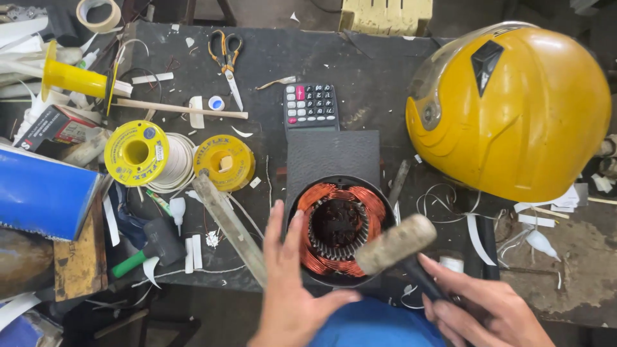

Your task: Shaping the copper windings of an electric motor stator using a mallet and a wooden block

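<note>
1. My right hand (479, 308) is closed around the dark handle of a mallet (396, 244). The pale mallet head hangs over the near right edge of the motor stator (339, 230).

2. My left hand (292, 292) is open, with flat fingers lying against the near left rim of the stator. It holds nothing; it just steadies the round shell.

3. The stator sits at the near edge of the dark table (373, 71), right in front of me. It has shiny copper wire coils (318, 196) around a dark hole in the middle.

4. I think this is the tapping step, when the coils get pushed down into shape. The next hit should be soft and land on the copper, not on my left fingers.

5. A long flat stick (228, 225) lies just left of my left hand. A big yellow helmet (514, 109) sits on the far right.

6. A calculator (311, 106) lies on the far side of the stator. Yellow wire spools (136, 153) sit far left.

7. Above the stator there is open room for swinging. The table edge is very near, so the stator must not slide toward me.
</note>
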